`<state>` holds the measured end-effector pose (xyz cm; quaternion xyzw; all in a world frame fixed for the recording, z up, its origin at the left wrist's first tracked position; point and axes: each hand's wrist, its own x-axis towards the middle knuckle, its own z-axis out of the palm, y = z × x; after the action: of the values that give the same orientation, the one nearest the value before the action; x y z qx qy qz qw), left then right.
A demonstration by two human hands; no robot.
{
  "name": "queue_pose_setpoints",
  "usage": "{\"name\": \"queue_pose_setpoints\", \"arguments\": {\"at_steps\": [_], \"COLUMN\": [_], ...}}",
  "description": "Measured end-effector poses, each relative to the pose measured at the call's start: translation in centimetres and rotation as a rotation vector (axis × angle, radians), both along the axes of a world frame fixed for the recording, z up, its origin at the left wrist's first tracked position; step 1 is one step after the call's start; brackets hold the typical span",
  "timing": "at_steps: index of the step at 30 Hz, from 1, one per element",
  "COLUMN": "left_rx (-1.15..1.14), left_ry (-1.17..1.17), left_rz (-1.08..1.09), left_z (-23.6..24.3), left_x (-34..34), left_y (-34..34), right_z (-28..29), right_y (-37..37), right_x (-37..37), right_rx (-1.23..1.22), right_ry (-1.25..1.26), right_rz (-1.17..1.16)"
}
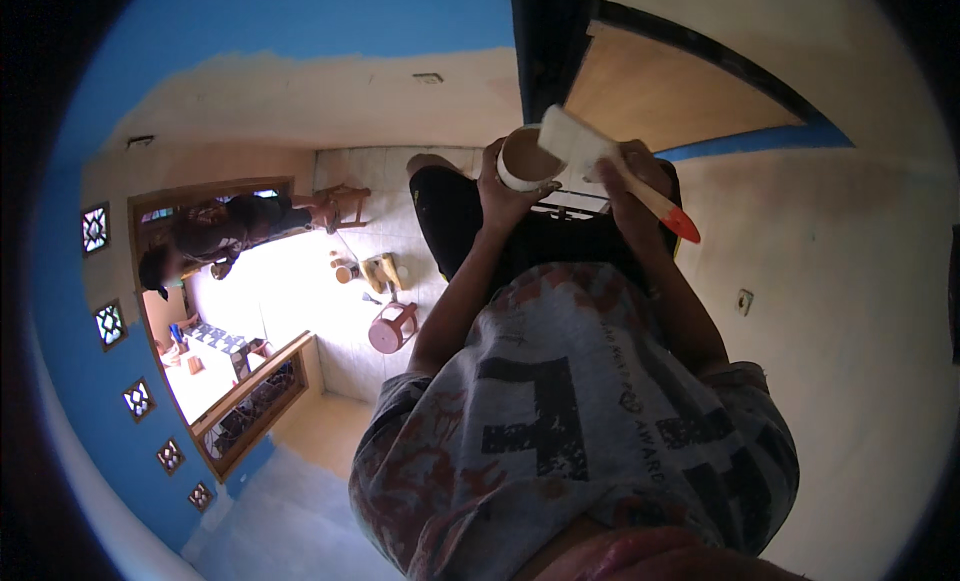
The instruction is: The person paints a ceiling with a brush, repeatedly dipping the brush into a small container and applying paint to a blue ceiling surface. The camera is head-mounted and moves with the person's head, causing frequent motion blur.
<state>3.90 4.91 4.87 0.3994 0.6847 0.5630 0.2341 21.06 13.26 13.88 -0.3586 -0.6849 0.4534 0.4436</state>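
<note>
A white tub (pixel 508 180) is in my left hand (pixel 496 199), whose fingers wrap its side and base. A pale, cream-coloured layer shows inside, and its mouth faces up toward me. My right hand (pixel 630 203) grips a wide paintbrush (pixel 574 139) with a wooden handle and a red handle end. The whitish brush head points up and left, over the tub's right rim. Whether the bristles touch the rim I cannot tell. Both hands are in front of my lap, above my dark trousers (pixel 463 211).
Ahead is a dark-framed door (pixel 680 86) in a patchy cream wall (pixel 400 106). To the left, a person (pixel 215 231) is in a bright doorway, by a wooden stool (pixel 345 203). A reddish plastic stool (pixel 388 333) and a small can (pixel 346 272) stand on the tiled floor (pixel 345 356).
</note>
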Motion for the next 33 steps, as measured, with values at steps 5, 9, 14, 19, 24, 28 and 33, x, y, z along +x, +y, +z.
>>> {"name": "queue_pose_setpoints", "arguments": {"at_steps": [5,9,14,19,24,28,33], "left_rx": [0.038,-0.050,-0.058,-0.024,-0.048,-0.059,0.015], "left_ry": [-0.018,-0.060,0.107,0.080,-0.033,-0.051,-0.229], "left_rz": [0.008,-0.009,-0.011,0.006,-0.014,-0.007,0.034], "left_z": [-0.3,0.0,0.4,-1.0,0.7,-1.7,-0.2], "left_x": [-0.4,-0.8,-0.8,-0.8,0.5,-0.3,0.4], "left_y": [0.2,0.1,-0.2,-1.1,0.3,-0.3,-0.2], "right_z": [-0.6,0.7,0.5,-1.1,-0.2,1.1,10.2], "right_y": [0.0,0.0,0.4,0.8,3.3,9.8,19.8], "right_x": [-0.3,-0.8,-0.2,0.1,1.1,5.5,19.8], "right_rx": [0.056,0.129,0.257,0.665,-0.064,-0.093,0.207], "right_ry": [-0.099,-0.170,-0.412,-0.513,-0.096,0.245,0.017], "right_rz": [0.020,0.142,0.341,0.230,0.318,-0.044,-0.710]}}
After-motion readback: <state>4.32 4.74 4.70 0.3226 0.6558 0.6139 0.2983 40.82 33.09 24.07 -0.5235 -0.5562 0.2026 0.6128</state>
